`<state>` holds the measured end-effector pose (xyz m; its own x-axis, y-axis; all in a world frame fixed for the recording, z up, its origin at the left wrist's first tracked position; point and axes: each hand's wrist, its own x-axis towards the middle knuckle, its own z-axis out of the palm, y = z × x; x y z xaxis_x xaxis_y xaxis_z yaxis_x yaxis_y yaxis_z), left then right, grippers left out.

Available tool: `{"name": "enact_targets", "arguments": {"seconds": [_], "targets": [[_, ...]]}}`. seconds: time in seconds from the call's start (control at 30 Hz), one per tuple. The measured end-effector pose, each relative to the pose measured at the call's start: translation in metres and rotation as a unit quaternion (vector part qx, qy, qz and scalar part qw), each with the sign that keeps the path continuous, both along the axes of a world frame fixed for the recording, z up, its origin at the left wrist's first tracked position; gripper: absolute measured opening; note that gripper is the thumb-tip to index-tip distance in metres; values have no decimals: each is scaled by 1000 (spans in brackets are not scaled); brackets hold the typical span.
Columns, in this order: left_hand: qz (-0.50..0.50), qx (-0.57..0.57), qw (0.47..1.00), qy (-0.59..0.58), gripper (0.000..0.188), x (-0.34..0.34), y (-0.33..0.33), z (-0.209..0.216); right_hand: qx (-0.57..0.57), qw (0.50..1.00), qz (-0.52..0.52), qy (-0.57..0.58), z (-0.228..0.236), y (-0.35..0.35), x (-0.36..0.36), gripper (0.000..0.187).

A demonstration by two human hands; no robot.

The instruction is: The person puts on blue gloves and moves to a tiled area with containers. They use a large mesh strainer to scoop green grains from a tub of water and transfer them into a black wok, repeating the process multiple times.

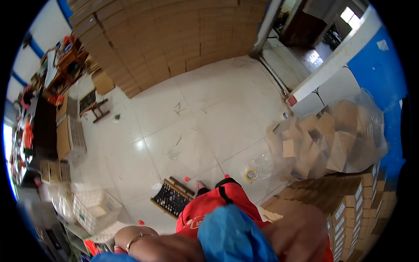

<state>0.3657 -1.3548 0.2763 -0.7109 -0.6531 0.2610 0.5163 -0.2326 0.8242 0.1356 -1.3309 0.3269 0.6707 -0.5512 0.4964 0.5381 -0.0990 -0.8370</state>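
At the lower edge, a crumpled bright blue piece of fabric or thin plastic (231,231) bunches up in front of my red apron (209,205). My left arm is bent, with a bracelet (136,240) round the wrist; my left hand (174,247) is beside the blue piece, its fingers hidden. More blue material (113,257) shows beneath that arm. My right hand (292,231) is a motion-smeared shape on the other side of the blue piece. Whether either hand grips it, I cannot tell. One of my feet (200,186) shows beyond the apron.
A low stool with a dark beaded seat (172,198) stands by my foot. White plastic crates (96,212) are at left. A clear sack of cardboard boxes (336,135) and stacked cartons (349,218) line the right. A tape roll (250,175) lies on the floor; a carton wall (174,39) stands ahead.
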Motion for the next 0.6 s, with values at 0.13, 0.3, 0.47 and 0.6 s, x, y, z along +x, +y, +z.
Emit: {"name": "enact_targets", "arguments": {"seconds": [0.13,0.3,0.47,0.6], "targets": [[18,-93,987,133,28,-40,-62,40,-39,992,-112,-43,2,-47,-22,21],[145,-29,987,68,13,-105,-127,58,-108,958,-263,29,25,-107,-83,10],[46,-65,986,147,17,-184,-225,49,-142,947,-286,-26,21,-192,-152,8],[36,-84,982,167,20,-228,-291,53,-127,951,-278,-39,31,-256,-202,8]]}}
